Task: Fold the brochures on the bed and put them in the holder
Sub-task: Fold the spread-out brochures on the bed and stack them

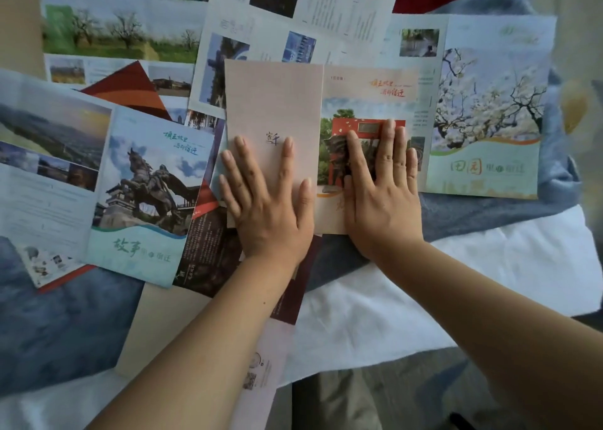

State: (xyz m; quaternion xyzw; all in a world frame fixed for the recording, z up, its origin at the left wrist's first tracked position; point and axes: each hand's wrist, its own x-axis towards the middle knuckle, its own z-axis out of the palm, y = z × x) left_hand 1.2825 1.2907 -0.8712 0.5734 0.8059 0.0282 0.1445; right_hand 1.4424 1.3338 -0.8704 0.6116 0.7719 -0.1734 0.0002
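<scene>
The left hand [267,201] and right hand [381,194] press spread flat on the half-folded brochure [274,103], mid-way across the bed [359,331]. Light, thin, slippery paper, I'd judge; best pinched by its free edge.

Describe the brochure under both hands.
The brochure is thin paper, partly folded: a plain pale pink panel with small calligraphy lies over its left side; the right panel shows a red gate, trees and orange script. It lies flat on other brochures. The left hand presses the pink panel, the right hand the picture.
</scene>
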